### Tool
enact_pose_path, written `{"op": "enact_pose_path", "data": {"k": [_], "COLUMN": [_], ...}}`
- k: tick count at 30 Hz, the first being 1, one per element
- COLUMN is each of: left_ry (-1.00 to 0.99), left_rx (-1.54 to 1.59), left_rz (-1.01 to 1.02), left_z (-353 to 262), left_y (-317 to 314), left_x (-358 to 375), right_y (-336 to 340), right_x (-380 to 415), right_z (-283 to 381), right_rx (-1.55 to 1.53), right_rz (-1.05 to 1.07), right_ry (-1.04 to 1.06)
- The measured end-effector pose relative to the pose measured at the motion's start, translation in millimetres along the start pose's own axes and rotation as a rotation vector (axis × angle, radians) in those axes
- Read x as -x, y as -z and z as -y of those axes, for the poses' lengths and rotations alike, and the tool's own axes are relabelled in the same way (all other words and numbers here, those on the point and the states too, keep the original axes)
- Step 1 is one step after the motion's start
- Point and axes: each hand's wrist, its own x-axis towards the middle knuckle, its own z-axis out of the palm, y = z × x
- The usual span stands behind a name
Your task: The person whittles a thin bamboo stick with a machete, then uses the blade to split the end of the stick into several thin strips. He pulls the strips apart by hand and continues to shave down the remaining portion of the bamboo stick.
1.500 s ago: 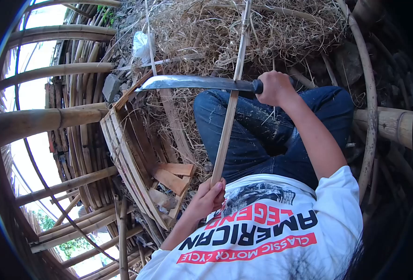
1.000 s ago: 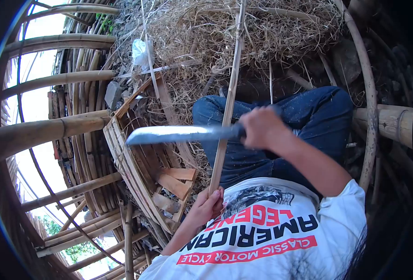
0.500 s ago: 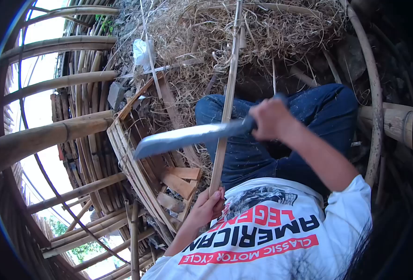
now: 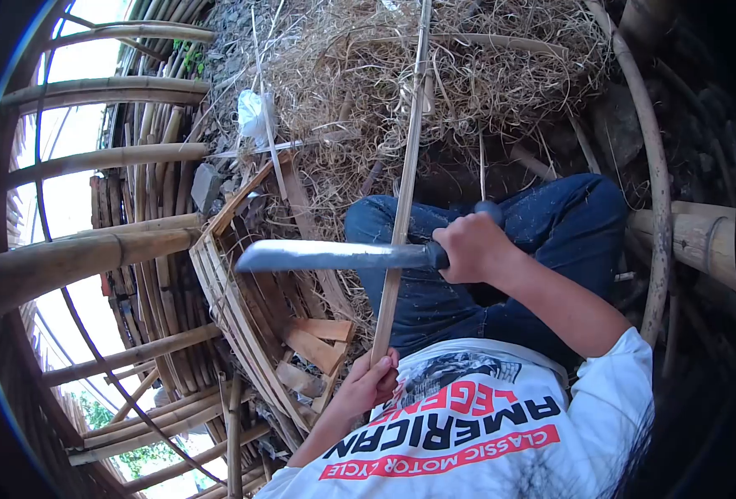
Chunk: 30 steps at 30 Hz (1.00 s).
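My right hand [image 4: 472, 248] is closed round the dark handle of a machete [image 4: 334, 255]. Its broad blade points left and lies across a long, pale bamboo strip [image 4: 405, 183], at about the strip's lower third. The lower end of that strip is in my left hand [image 4: 374, 378], whose fingers are wrapped round it near my shirt. From there the strip runs up over my crossed, jeans-clad legs [image 4: 542, 229] towards the shavings.
Curly bamboo shavings [image 4: 501, 91] are heaped beyond my legs. Bundled split strips [image 4: 251, 333] and short offcuts [image 4: 314, 345] lie at the left, beside a bamboo-pole frame [image 4: 93, 254]. A white plastic bag [image 4: 256, 116] and a curved pole [image 4: 654, 166] are farther out.
The machete has moved down along the bamboo strip, and its blade is now nearly level. My right hand has come lower and closer to my body. My left hand keeps its hold.
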Motion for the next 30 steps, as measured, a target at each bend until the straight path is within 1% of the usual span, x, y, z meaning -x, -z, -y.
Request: {"op": "enact_pose_path", "data": {"k": [2, 4, 5, 6, 7, 8, 10, 11, 12, 13, 14, 15, 16, 18, 20, 23, 24, 25, 26, 27, 28, 30], "left_ry": [0.0, -0.025, 0.001, 0.026, 0.05, 0.034, -0.026, -0.008, -0.038, -0.112, -0.191, -0.289, -0.361, -0.304, -0.324, -0.487, -0.505, -0.474, -0.442, -0.494, -0.508, -0.401], "left_rx": [0.026, 0.019, 0.078, 0.141, 0.064, 0.072, 0.023, -0.021, -0.094, -0.272, -0.444, -0.681, -0.887, -1.087, -1.063, -1.108, -1.081, -1.126, -1.168, -1.202, -1.167, -1.139], "left_rz": [-0.001, 0.02, 0.051, 0.08, 0.005, 0.0, 0.035, 0.054, -0.041, -0.099, -0.167, -0.276, -0.367, -0.54, -0.569, -0.651, -0.667, -0.697, -0.727, -0.767, -0.785, -0.827], "left_z": [2.3, 6.6, 12.0, 17.7, 11.6, 13.3, 10.6, 10.5, 13.3, 13.1, 12.9, 11.8, 11.6, -7.4, -6.3, 6.4, 9.5, 12.4, 15.3, 19.2, 22.0, 26.8], "left_y": [6.6, 10.8, 14.9, 15.7, 8.7, 0.6, -12.2, -12.0, -14.7, -13.8, -11.1, -9.0, -5.6, -23.9, -30.1, -32.5, -34.5, -36.3, -37.9, -39.2, -40.8, -44.2], "left_x": [13.1, 23.9, 26.6, 29.4, 21.9, 17.9, 2.6, -3.4, -7.4, -12.4, -16.5, -19.8, -21.3, -14.5, -12.7, -14.3, -12.3, -11.2, -10.4, -9.1, -5.7, 0.1], "right_y": [11.7, 21.1, 40.1, 54.9, 62.4, 65.1, 70.0, 63.4, 59.4, 48.6, 37.6, 22.5, 15.2, 5.7, -2.4, -14.3, -20.1, -22.1, -20.4, -17.4, -15.5, -8.2], "right_x": [-16.6, -43.4, -55.8, -68.2, -68.7, -69.4, -58.8, -52.7, -37.3, -22.9, -8.5, 7.5, 21.7, 39.1, 47.3, 51.9, 53.0, 54.2, 55.5, 56.1, 57.8, 61.3], "right_z": [-4.9, -48.4, -69.6, -96.1, -111.6, -119.6, -102.4, -100.6, -88.9, -85.9, -85.0, -82.1, -71.4, -55.2, -38.9, -21.0, -17.0, -14.1, -11.5, -9.2, -7.2, -3.4], "right_rx": [0.161, 0.184, 0.155, 0.062, 0.076, 0.11, 0.142, 0.105, 0.068, 0.038, -0.021, 0.011, -0.039, -0.047, -0.047, -0.056, -0.095, -0.13, -0.101, -0.12, -0.142, -0.113], "right_rz": [0.006, -0.211, -0.206, -0.212, -0.312, -0.341, -0.366, -0.384, -0.41, -0.424, -0.381, -0.398, -0.373, -0.296, -0.256, -0.221, -0.224, -0.227, -0.223, -0.216, -0.204, -0.176], "right_ry": [0.01, -0.103, -0.284, -0.495, -0.51, -0.486, -0.517, -0.526, -0.513, -0.505, -0.475, -0.398, -0.401, -0.361, -0.296, -0.247, -0.234, -0.219, -0.195, -0.184, -0.175, -0.146]}}
